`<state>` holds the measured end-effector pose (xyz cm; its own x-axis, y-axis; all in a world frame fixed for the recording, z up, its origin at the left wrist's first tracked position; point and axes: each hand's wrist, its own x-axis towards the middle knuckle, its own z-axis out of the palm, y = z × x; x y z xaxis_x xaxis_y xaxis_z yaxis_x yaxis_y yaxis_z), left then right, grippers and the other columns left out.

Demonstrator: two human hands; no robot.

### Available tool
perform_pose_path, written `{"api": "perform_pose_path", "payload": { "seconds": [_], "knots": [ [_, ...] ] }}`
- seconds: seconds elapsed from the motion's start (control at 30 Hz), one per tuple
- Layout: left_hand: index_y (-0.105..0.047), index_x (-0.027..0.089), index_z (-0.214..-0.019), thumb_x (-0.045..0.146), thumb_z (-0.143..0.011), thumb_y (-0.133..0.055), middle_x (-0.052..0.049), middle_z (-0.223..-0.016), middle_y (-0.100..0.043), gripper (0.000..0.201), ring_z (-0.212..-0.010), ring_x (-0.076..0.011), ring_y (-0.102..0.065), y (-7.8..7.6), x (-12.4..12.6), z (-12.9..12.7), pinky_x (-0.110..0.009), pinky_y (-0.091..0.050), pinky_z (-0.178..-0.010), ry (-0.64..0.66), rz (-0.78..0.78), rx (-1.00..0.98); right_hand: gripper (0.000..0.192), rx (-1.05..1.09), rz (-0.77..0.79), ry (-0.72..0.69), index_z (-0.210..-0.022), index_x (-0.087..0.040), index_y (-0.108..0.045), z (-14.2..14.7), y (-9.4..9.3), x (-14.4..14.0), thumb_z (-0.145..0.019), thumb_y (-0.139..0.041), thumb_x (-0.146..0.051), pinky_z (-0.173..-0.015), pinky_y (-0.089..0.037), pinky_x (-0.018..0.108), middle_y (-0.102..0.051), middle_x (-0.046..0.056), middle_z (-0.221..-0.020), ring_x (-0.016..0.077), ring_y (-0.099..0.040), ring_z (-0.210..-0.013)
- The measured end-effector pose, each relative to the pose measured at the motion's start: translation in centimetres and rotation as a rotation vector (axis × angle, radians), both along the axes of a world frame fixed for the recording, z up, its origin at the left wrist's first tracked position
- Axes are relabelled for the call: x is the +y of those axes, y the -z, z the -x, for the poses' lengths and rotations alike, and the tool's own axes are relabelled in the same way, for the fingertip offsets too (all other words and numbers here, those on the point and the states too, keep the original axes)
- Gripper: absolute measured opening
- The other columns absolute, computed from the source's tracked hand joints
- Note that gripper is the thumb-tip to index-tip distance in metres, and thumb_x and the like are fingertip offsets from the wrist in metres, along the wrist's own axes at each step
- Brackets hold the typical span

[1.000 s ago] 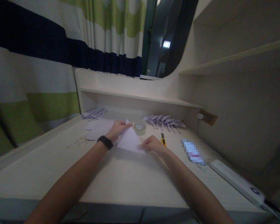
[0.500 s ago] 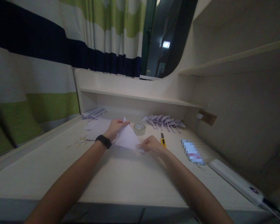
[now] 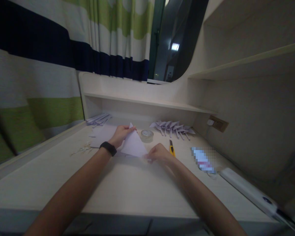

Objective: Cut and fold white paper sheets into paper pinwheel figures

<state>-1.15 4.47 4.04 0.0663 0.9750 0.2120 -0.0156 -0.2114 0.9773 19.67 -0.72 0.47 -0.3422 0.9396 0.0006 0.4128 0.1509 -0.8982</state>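
Paper triangle point(image 3: 133, 145) between both hands

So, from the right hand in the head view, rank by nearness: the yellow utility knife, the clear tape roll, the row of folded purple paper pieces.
1. Yellow utility knife, just right of the right hand.
2. Clear tape roll, behind it, slightly left.
3. Row of folded purple paper pieces, farther back right.

Left hand point(image 3: 121, 134) pinching top corner of folded triangular paper point(image 3: 134, 146), black band on wrist. Right hand point(image 3: 159, 153) pressing paper's lower right corner against worktop point(image 3: 127, 186). Tape roll point(image 3: 147, 135) just behind paper. Yellow utility knife point(image 3: 171, 147) just beside right hand. Row of folded paper pieces point(image 3: 173, 127) at back right, second bunch point(image 3: 98, 119) at back left. Flat sheet point(image 3: 102, 134) left of left hand. White power strip point(image 3: 248, 191) at right edge. Striped curtain point(image 3: 51, 65) behind.
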Motion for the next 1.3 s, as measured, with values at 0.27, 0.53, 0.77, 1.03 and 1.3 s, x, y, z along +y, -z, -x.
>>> {"api": "perform_pose_path", "payload": {
  "seconds": [0.27,0.53,0.77,1.03,1.3],
  "knots": [
    [-0.066,0.010,-0.070,0.039,-0.067,-0.071,-0.003,-0.053,-0.060,0.030,-0.044,-0.0116,-0.051,0.2,0.8,0.5,-0.022,-0.035,-0.044,-0.013,-0.006,-0.022,0.043,0.084,0.002,-0.012,-0.054,-0.009,-0.067,0.1,0.9,0.6,-0.054,-0.078,-0.051,-0.047,-0.044,0.022,-0.065,0.006,-0.049,0.0114,-0.057,-0.043],
    [-0.062,0.011,-0.095,0.038,-0.066,-0.074,-0.009,-0.082,-0.069,0.042,-0.062,-0.0160,-0.062,0.8,0.7,1.3,-0.025,-0.046,-0.056,0.338,-0.016,0.022,0.048,0.152,-0.027,-0.003,-0.051,-0.012,-0.058,-0.2,1.3,1.0,-0.054,-0.075,-0.057,-0.045,-0.040,0.020,-0.060,0.002,-0.046,0.0089,-0.053,-0.041],
    [-0.054,0.012,-0.110,0.025,-0.057,-0.080,-0.013,-0.100,-0.066,0.060,-0.077,-0.0211,-0.064,2.0,1.1,1.3,-0.029,-0.050,-0.062,0.442,-0.030,0.142,0.046,0.140,0.017,0.088,-0.050,-0.013,-0.057,-1.0,1.5,2.0,-0.050,-0.079,-0.053,-0.044,-0.043,0.022,-0.061,0.004,-0.046,0.0110,-0.055,-0.041],
    [-0.053,0.011,-0.113,0.018,-0.053,-0.081,-0.013,-0.102,-0.066,0.067,-0.085,-0.0233,-0.063,1.4,0.8,1.0,-0.033,-0.050,-0.071,0.435,-0.137,0.209,0.046,0.147,0.016,0.077,-0.049,-0.013,-0.056,-1.3,1.8,2.2,-0.049,-0.079,-0.052,-0.043,-0.042,0.021,-0.062,0.004,-0.046,0.0108,-0.056,-0.041],
    [-0.057,0.010,-0.109,0.021,-0.054,-0.080,-0.011,-0.098,-0.067,0.060,-0.084,-0.0222,-0.063,0.9,0.5,0.9,-0.033,-0.049,-0.073,0.385,-0.198,0.250,0.044,0.214,0.077,-0.043,-0.063,-0.009,-0.066,-1.6,1.1,1.7,-0.056,-0.077,-0.051,-0.055,-0.048,0.023,-0.068,0.007,-0.061,0.0115,-0.061,-0.051]
  ]
}}
